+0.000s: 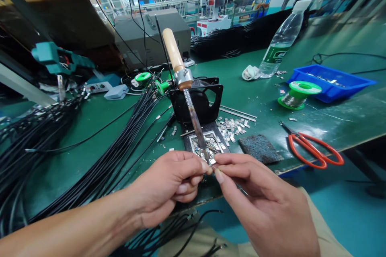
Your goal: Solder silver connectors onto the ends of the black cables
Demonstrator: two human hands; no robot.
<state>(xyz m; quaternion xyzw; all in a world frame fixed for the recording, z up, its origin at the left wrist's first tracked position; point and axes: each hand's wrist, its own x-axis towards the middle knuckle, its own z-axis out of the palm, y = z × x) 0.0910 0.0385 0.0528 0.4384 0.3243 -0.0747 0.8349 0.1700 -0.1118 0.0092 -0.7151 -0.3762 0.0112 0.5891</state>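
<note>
At the iron (184,81), hands (171,178) (259,192) are clamped together on an unclear item (215,167); bits (212,145) are held in tray (218,141), parts (325,80) in bin (342,93).

Pinched a tiny, mostly hidden piece (214,167) between left hand (169,182) and right hand (265,204) under the soldering iron (187,88). Had black cables (117,144) to its left, red-handled scissors (297,134) to its right.

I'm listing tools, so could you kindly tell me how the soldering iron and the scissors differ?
The soldering iron slants above the bench, tip downward, while the scissors lie at its edge, handles jutting past it. The iron has one straight, wood-coloured handle; the scissors have two orange-red loops. Both have metal working ends.
</note>
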